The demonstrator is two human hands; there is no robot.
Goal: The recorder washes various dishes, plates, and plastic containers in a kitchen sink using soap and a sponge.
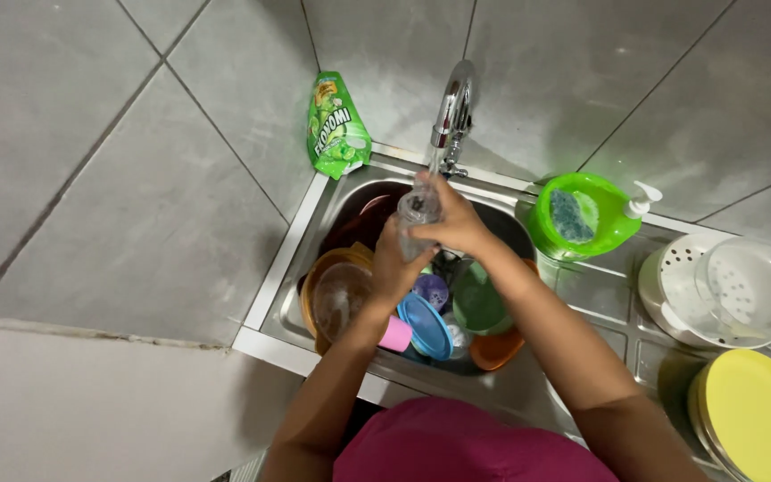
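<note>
Both my hands hold a clear drinking glass under the running chrome tap above the steel sink. My left hand grips the glass from below. My right hand wraps its top and side. Below them the sink holds a clear bowl in an orange dish, a blue lid, a pink cup, a green bowl and an orange bowl.
A green soap pouch leans in the tiled corner. A green sponge holder with a pump sits right of the sink. On the drainboard stand a white colander with a clear lid and yellow plates.
</note>
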